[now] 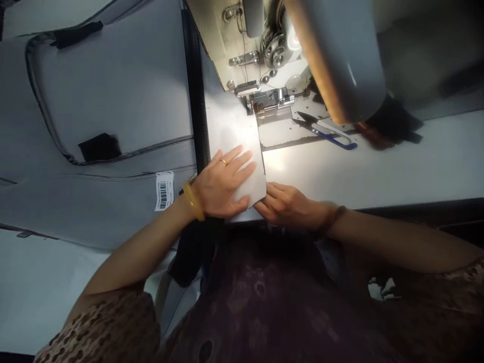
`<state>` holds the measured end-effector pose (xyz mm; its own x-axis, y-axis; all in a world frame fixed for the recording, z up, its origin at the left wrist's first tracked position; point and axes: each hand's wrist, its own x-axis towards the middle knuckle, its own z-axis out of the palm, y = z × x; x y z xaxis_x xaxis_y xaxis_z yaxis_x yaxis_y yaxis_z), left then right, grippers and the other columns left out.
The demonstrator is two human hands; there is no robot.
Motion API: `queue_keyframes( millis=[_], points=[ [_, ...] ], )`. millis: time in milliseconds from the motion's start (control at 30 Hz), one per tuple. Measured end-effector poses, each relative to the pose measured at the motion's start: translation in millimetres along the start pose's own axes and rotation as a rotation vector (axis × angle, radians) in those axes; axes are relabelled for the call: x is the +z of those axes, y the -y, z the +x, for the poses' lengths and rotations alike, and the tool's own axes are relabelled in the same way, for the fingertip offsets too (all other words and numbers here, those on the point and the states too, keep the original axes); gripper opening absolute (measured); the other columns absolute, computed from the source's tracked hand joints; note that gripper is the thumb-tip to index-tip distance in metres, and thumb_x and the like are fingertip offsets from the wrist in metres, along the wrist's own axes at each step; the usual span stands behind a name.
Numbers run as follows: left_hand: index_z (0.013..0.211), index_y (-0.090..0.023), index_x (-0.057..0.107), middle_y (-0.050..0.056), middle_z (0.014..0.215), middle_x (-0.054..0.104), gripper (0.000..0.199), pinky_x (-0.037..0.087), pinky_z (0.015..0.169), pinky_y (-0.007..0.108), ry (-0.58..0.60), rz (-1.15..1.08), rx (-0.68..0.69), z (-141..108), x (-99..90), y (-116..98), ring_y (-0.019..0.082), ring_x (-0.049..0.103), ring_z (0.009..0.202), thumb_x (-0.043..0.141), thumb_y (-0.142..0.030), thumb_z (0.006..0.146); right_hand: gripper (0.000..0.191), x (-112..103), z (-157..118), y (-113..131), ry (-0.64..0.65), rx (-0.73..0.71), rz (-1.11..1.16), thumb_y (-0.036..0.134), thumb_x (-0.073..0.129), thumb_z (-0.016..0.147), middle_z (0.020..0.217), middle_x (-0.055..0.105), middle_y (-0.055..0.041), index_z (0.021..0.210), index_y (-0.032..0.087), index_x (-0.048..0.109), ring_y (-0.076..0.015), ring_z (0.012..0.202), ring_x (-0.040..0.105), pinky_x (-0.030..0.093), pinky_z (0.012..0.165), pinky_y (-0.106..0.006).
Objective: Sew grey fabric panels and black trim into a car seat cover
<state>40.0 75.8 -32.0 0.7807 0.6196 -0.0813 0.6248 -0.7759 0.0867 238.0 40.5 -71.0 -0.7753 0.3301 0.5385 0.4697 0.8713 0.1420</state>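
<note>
A pale grey panel (230,123) lies on the sewing machine bed, its right edge running under the presser foot (249,105). My left hand (227,184) rests on this panel with its fingers spread, a ring on one finger and a yellow bangle at the wrist. At the panel's lower right corner, my right hand (282,201) has its fingers closed on the edge. Black trim (198,96) runs along the panel's left side and joins it to a large grey fabric piece (143,96).
Thread snips (328,133) with a blue handle lie right of the needle area. The machine head (340,60) overhangs the white table (378,169). A dark, blurred item (393,123) sits behind. A barcode label (164,191) is on the grey fabric.
</note>
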Motion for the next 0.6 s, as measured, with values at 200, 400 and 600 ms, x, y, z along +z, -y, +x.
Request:
queue_keyframes(
  millis=[200, 400, 600],
  points=[
    [0.121, -0.023, 0.059, 0.008, 0.134, 0.051, 0.038, 0.027, 0.108, 0.058, -0.134, 0.028, -0.07, 3.0, 9.5, 6.8, 0.028, 0.04, 0.13, 0.035, -0.037, 0.095, 0.026, -4.7, 0.7, 0.0, 0.068, 0.009, 0.037, 0.0, 0.042, 0.082, 0.054, 0.047, -0.0011, 0.063, 0.016, 0.048, -0.0136, 0.057, 0.037, 0.029, 0.055, -0.027],
    [0.119, -0.026, 0.061, 0.013, 0.141, 0.043, 0.039, 0.033, 0.102, 0.061, -0.142, 0.06, -0.089, 5.3, 7.8, 8.8, 0.034, 0.038, 0.131, 0.051, -0.046, 0.087, 0.022, -4.8, 2.2, -1.8, 0.097, 0.008, 0.031, 0.003, 0.043, 0.084, 0.063, 0.053, -0.0023, 0.068, 0.016, 0.051, -0.0144, 0.06, 0.044, 0.035, 0.056, -0.027],
    [0.119, -0.028, 0.061, 0.013, 0.139, 0.045, 0.039, 0.035, 0.1, 0.061, -0.173, 0.068, -0.072, 7.5, 10.3, 12.2, 0.034, 0.04, 0.129, 0.051, -0.047, 0.087, 0.024, -5.7, 4.3, -3.9, 0.121, 0.019, 0.048, 0.004, 0.04, 0.088, 0.065, 0.055, -0.003, 0.07, 0.015, 0.053, -0.014, 0.061, 0.046, 0.038, 0.058, -0.027]
  ],
)
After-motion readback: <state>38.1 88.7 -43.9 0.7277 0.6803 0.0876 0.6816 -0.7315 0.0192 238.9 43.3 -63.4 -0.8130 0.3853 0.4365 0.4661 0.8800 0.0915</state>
